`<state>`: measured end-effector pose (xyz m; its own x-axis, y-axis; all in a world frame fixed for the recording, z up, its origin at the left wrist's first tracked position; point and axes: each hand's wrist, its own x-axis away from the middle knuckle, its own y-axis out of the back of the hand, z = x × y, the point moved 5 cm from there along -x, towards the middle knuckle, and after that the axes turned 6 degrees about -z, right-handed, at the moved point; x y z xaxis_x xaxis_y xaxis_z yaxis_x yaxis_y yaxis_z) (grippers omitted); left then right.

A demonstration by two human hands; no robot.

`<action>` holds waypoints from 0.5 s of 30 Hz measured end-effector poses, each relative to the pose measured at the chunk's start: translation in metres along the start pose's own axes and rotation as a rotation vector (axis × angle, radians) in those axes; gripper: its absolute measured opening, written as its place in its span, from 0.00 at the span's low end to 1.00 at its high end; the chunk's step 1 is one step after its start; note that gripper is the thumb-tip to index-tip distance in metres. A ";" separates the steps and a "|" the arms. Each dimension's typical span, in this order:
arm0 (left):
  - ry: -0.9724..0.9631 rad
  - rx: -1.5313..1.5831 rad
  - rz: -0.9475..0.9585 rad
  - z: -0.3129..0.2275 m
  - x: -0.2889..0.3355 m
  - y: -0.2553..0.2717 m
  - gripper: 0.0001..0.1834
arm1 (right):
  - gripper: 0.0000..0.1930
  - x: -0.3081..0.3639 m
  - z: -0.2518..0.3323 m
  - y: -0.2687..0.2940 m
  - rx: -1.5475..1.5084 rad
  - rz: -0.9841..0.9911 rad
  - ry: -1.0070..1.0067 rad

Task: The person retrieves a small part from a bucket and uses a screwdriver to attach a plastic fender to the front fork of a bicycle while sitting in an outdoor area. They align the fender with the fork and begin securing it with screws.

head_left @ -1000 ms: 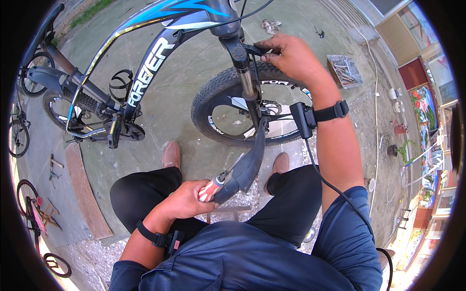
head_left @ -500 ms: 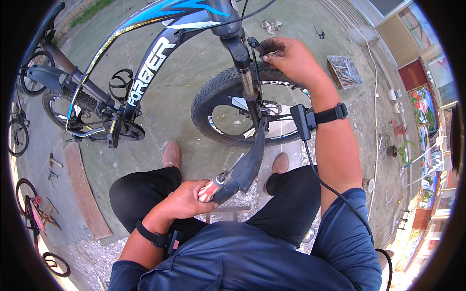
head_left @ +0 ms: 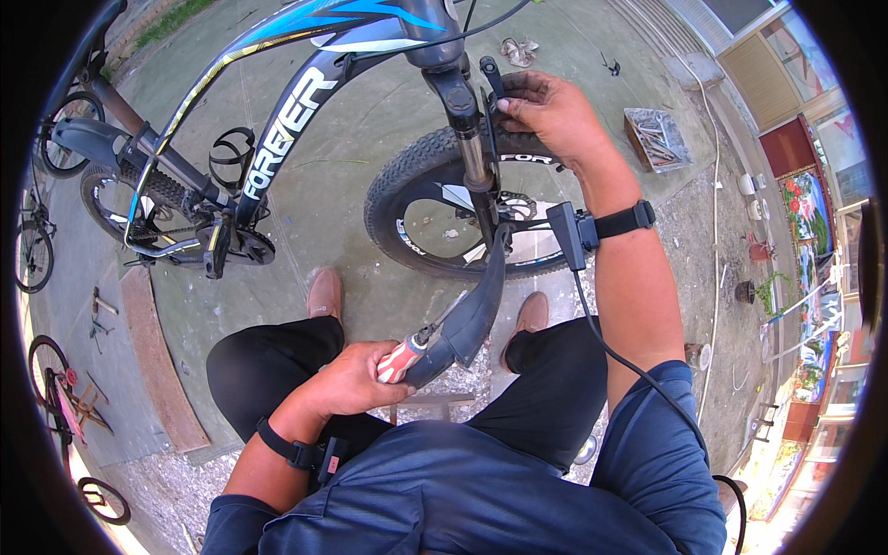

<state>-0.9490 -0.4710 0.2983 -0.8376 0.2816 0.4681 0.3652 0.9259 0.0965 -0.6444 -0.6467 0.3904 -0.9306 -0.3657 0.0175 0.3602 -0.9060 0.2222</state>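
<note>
A blue, black and white bicycle [head_left: 287, 102] stands in front of me, its knobby front wheel [head_left: 435, 217] between my feet. My right hand [head_left: 546, 111] reaches out to the top of the front tyre beside the suspension fork [head_left: 467, 139] and pinches a small dark part there. My left hand [head_left: 356, 379] rests over my thigh, closed around a red-handled screwdriver [head_left: 407, 356] together with the end of a curved black mudguard [head_left: 472, 310] that runs up toward the wheel hub.
A crate of metal parts [head_left: 657, 139] sits on the concrete at the right. Other bicycles [head_left: 55, 407] lie at the left edge. A wooden plank [head_left: 153, 361] lies left of my knees. Shop fronts line the right side.
My right hand has shifted slightly on the top of the tyre by the fork. My left hand keeps hold of the screwdriver and mudguard in the same place.
</note>
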 end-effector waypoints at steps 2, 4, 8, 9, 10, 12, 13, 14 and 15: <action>0.006 0.010 0.001 0.001 0.000 0.000 0.14 | 0.15 0.000 0.000 0.001 -0.021 -0.016 0.017; 0.003 -0.040 0.016 0.003 0.000 0.001 0.15 | 0.16 0.001 0.000 0.003 -0.057 -0.028 0.037; 0.003 -0.063 0.022 0.004 0.000 0.001 0.17 | 0.17 0.000 0.001 0.007 -0.056 -0.049 0.038; 0.005 -0.037 0.013 0.003 0.000 0.001 0.15 | 0.16 -0.001 0.001 0.007 -0.075 -0.053 0.035; 0.006 -0.012 0.004 0.001 0.000 0.000 0.14 | 0.16 -0.001 0.000 0.008 -0.093 -0.058 0.032; 0.006 0.009 -0.005 0.000 0.001 -0.001 0.15 | 0.16 0.000 -0.001 0.008 -0.122 -0.062 0.033; 0.006 0.003 -0.007 0.000 0.001 0.000 0.15 | 0.16 0.000 -0.002 0.007 -0.138 -0.063 0.033; 0.006 -0.002 -0.009 0.000 0.001 0.000 0.15 | 0.17 -0.001 -0.003 0.006 -0.126 -0.069 0.029; 0.009 -0.026 0.001 0.001 0.001 0.001 0.14 | 0.17 -0.002 -0.004 0.006 -0.115 -0.074 0.024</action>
<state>-0.9500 -0.4699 0.2975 -0.8337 0.2803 0.4758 0.3768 0.9186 0.1191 -0.6402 -0.6520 0.3873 -0.9536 -0.3005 -0.0189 0.2968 -0.9487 0.1091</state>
